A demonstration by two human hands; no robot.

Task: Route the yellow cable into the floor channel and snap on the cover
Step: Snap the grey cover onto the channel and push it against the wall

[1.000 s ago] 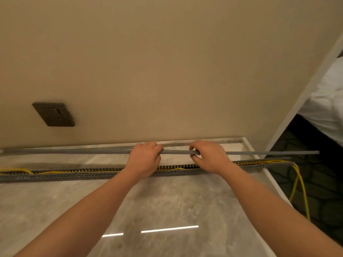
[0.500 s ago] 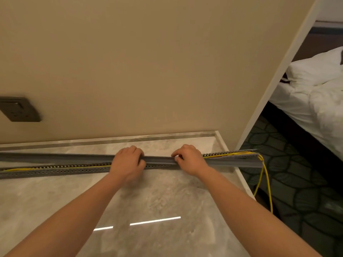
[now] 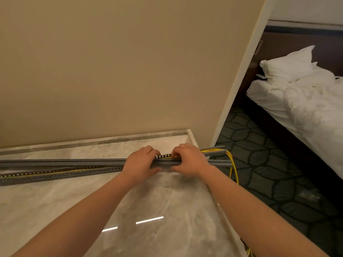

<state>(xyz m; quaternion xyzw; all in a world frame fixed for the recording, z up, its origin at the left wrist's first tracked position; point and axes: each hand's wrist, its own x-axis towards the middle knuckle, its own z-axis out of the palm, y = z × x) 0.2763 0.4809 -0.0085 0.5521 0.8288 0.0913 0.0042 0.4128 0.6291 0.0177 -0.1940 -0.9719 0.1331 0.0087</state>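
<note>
Both hands are down on the long grey cover (image 3: 74,161), close to each other, near the right end of the slotted grey channel (image 3: 55,175) that lies on the marble floor (image 3: 148,201) beside the beige wall (image 3: 120,67).

The left hand (image 3: 139,165) lies over the cover with its fingers (image 3: 151,149) curled together over the far edge and the thumb low on the near side, so the strip is gripped between them. The right hand (image 3: 189,160) does the same: the fingers are bent and close together on the far side, the thumb points left along the near face of the cover. Between the two hands a short piece of the channel's toothed wall shows behind the cover.

The yellow cable (image 3: 232,160) runs inside the channel; it is seen as a thin line on the left part, and it comes out at the right end, where it drops in a loop onto the dark patterned carpet (image 3: 259,164). I cannot tell if the cover is already seated on the channel under the hands. A bed (image 3: 306,108) with white sheets stands at the right.
</note>
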